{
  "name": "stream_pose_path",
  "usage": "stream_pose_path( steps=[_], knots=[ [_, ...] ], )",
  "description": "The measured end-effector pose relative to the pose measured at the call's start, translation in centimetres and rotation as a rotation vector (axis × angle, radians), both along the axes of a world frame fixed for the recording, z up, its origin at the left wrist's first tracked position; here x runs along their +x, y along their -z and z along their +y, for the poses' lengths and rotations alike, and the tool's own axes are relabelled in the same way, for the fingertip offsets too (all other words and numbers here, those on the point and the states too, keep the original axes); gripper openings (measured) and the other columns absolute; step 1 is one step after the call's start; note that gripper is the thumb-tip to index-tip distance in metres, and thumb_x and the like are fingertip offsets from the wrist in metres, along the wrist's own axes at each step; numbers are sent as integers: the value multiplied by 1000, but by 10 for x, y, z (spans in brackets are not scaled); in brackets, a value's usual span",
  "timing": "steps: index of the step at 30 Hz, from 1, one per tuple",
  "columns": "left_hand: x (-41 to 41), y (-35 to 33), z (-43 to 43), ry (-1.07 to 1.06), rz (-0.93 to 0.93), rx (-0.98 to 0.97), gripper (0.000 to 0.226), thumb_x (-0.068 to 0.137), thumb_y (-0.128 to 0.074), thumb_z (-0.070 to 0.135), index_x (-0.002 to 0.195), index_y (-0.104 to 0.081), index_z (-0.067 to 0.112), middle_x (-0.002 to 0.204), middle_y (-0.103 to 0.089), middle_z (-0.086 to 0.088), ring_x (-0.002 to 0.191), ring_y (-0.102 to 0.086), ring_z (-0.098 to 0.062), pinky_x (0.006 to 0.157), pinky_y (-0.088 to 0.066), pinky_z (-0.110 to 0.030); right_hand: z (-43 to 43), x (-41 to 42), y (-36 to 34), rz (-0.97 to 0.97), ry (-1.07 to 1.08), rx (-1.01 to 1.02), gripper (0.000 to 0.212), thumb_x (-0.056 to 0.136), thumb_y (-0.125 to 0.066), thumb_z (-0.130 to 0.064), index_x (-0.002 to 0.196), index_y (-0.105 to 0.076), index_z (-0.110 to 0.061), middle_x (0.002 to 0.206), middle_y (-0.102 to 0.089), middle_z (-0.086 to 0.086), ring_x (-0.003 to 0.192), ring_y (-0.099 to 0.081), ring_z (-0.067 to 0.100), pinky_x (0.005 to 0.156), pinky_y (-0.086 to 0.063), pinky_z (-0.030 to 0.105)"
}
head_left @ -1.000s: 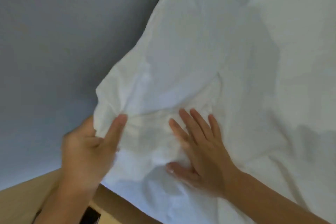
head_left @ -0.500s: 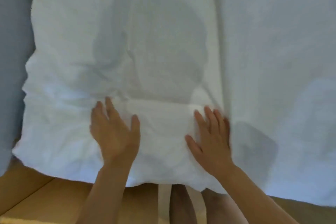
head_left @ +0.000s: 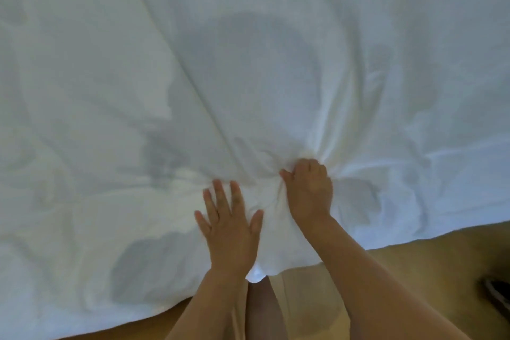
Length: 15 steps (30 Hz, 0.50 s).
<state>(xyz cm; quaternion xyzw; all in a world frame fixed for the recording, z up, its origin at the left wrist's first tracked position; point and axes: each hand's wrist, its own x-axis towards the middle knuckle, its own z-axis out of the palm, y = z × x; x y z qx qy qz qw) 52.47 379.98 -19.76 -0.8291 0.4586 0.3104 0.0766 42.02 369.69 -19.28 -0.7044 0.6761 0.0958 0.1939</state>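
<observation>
A white bed sheet (head_left: 248, 69) covers nearly the whole view, with long creases running toward my hands and grey shadows on it. My left hand (head_left: 229, 223) lies flat on the sheet near its front edge, fingers straight and spread. My right hand (head_left: 307, 188) is just to its right, fingers curled into the cloth, gripping a bunch of sheet; folds radiate out from that fist. The two hands are a short gap apart.
The sheet's front edge (head_left: 414, 240) hangs over a tan wooden floor (head_left: 414, 279). My legs (head_left: 265, 312) show below the edge between my forearms. A dark object (head_left: 496, 298), partly cut off, lies on the floor at the far right.
The view has swung left to right across the bed; the grey wall is out of view. My right hand went from flat on the sheet to gripping a bunch of it. My left hand stays flat.
</observation>
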Motion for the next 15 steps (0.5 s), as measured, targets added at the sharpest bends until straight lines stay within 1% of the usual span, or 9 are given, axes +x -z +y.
stream_pose_path(
  steps=[2,4,7,8,9,10,12,13,15],
  knots=[
    [-12,-8,-11,-18,-45,56,74,96,-20,55,147,20,19,152,31,-5,144,19,-29,115,5,-50,-10,-6,2,-27,-80,119,37,101,-35,-37,117,-49,-7,117,-56,10,109,-53,27,85,-41,34],
    [-28,-21,-22,-121,-19,50,76,97,-24,54,149,13,13,158,18,-9,146,13,-27,116,1,-48,-18,-16,-6,-79,-201,155,35,103,-29,-36,116,-48,-10,114,-59,9,106,-57,27,81,-44,35],
    [-65,-38,-28,-204,127,-246,89,88,-21,69,149,2,9,158,-1,-15,146,-5,-28,116,-10,-46,-18,-54,-24,-167,-328,81,27,103,-26,-34,93,-45,-17,86,-61,2,79,-62,25,59,-39,31],
    [-81,-40,-29,-158,145,-338,91,87,-20,71,149,-4,7,157,-6,-18,145,-10,-30,114,-15,-46,-21,-75,-30,-153,-336,50,26,102,-25,-35,86,-38,-20,74,-54,-3,68,-58,22,54,-34,29],
    [-97,-40,-30,-85,150,-374,90,87,-24,70,150,-3,10,157,-1,-17,144,-8,-30,112,-16,-46,-25,-98,-31,-126,-309,45,27,102,-25,-37,81,-33,-21,66,-44,-8,63,-52,19,53,-31,28],
    [-110,-39,-33,9,154,-292,91,86,-29,70,150,9,17,155,14,-13,145,1,-30,113,-14,-47,-28,-119,-30,-125,-263,79,30,101,-26,-39,77,-31,-22,62,-38,-9,62,-47,16,55,-32,28],
    [-135,-31,-41,119,68,20,99,83,-34,73,136,37,28,144,41,-11,143,21,-32,115,-8,-51,-32,-145,-25,-239,-184,253,34,101,-30,-40,70,-30,-25,65,-37,-9,68,-45,14,64,-35,28],
    [-144,-28,-48,128,1,131,104,83,-36,73,133,41,25,144,43,-13,142,23,-35,114,-8,-53,-31,-152,-22,-327,-185,353,36,101,-33,-39,68,-31,-26,66,-39,-9,71,-45,14,67,-37,28],
    [-159,-29,-70,41,-51,212,109,84,-44,67,140,35,16,151,32,-19,143,19,-37,114,-10,-53,-27,-170,-18,-509,-76,462,34,97,-43,-39,67,-38,-23,68,-44,-7,71,-47,15,70,-40,29]
  ],
)
